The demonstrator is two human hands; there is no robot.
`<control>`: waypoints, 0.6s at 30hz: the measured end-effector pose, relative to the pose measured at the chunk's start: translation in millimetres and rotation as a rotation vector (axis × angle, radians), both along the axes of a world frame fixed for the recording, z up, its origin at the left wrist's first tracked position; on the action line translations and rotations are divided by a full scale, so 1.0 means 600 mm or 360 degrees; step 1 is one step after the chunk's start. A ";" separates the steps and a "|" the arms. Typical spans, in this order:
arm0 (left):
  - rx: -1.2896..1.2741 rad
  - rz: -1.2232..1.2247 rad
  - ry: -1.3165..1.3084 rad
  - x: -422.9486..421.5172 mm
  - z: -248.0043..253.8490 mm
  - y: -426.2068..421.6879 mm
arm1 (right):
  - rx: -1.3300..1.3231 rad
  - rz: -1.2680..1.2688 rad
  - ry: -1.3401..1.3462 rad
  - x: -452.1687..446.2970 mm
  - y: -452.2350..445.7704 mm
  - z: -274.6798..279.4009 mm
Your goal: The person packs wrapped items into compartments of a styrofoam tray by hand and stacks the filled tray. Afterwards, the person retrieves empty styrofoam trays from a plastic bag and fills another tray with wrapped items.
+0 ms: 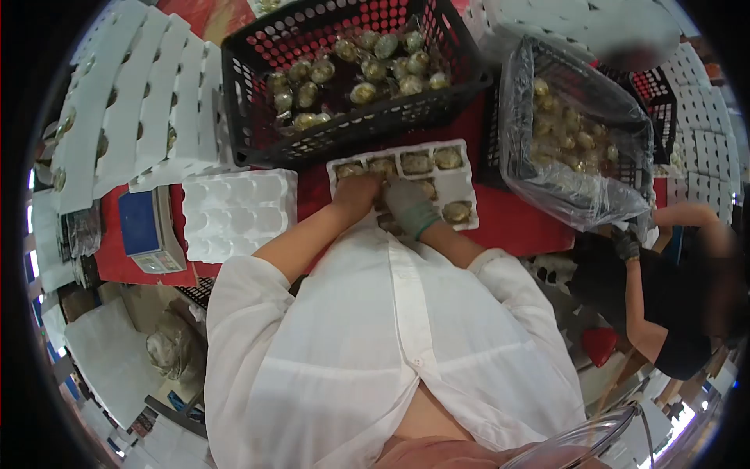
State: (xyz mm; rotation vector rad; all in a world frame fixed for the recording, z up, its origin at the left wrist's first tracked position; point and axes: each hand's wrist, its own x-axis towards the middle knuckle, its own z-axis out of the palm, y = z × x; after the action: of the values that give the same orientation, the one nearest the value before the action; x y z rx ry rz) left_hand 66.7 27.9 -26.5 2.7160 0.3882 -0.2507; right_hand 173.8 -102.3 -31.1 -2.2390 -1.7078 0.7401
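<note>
A white foam tray [465,184] lies on the red table in front of me, with several wrapped, egg-like items [448,159] in its compartments. My bare left hand [358,194] rests over the tray's left half, its fingertips hidden near the middle. My right hand [409,205], in a grey-green glove, is over the middle of the tray, close beside the left. Its fingers point down among the items, and what they touch is too small to tell. Behind the tray stands a black perforated crate [344,134] with several more wrapped items inside.
An empty white tray [238,215] and a blue-topped scale [139,223] are at the left, below stacked foam trays [125,102]. A plastic-lined crate [574,191] stands at the right. Near it is another person's gloved hand [626,245].
</note>
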 end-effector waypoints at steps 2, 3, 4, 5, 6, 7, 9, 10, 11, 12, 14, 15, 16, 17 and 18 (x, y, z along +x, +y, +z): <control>-0.0394 -0.0113 -0.0018 0.004 0.038 0.009 | 0.0085 0.0081 -0.0016 0.009 -0.010 0.012; -0.0732 -0.0171 0.0160 0.021 0.108 0.023 | 0.0217 0.0057 0.0035 0.014 -0.019 0.009; -0.0874 -0.0206 0.0087 0.031 0.171 0.047 | 0.0340 0.0026 0.0098 0.014 -0.034 0.007; -0.1024 -0.0244 0.0022 0.041 0.212 0.074 | 0.0520 -0.0085 0.0173 0.016 -0.049 0.064; -0.1001 -0.0182 -0.0380 0.048 0.224 0.117 | 0.0519 -0.0091 0.0183 0.015 -0.064 0.076; -0.1477 0.0527 -0.0139 0.068 0.284 0.144 | 0.0586 -0.0237 0.0216 0.017 -0.076 0.084; -0.1025 0.0386 -0.0343 0.105 0.231 0.247 | 0.0664 -0.0399 0.0217 0.019 -0.091 0.091; -0.0930 0.0401 -0.0335 0.127 0.200 0.294 | 0.0700 -0.0430 0.0157 0.022 -0.099 0.090; -0.0839 0.0400 -0.0329 0.149 0.185 0.331 | 0.0735 -0.0476 0.0087 0.027 -0.110 0.091; -0.0565 0.0546 -0.0239 0.166 0.183 0.366 | 0.0659 -0.0504 0.0074 0.026 -0.119 0.114; 0.0647 0.0274 0.0022 0.158 0.147 0.388 | 0.0600 -0.0482 -0.0046 0.026 -0.148 0.098; 0.0643 0.0199 0.0600 0.159 0.095 0.432 | 0.0411 -0.0534 -0.0031 0.022 -0.161 0.086; 0.0571 0.0148 0.0604 0.134 0.092 0.409 | 0.0413 -0.0506 -0.0093 0.019 -0.175 0.084; 0.0751 -0.0077 0.0723 0.120 0.000 0.475 | 0.0447 -0.0588 0.0002 0.013 -0.190 0.081; 0.0556 0.0204 0.1096 0.126 -0.115 0.573 | 0.0494 -0.0656 0.0101 0.010 -0.203 0.080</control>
State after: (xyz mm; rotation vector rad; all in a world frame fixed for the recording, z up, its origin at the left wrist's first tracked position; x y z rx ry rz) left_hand 142.1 371.4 -95.3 2.8416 0.8568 -1.1893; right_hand 179.8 -223.9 17.1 -2.2092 -1.1761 0.4124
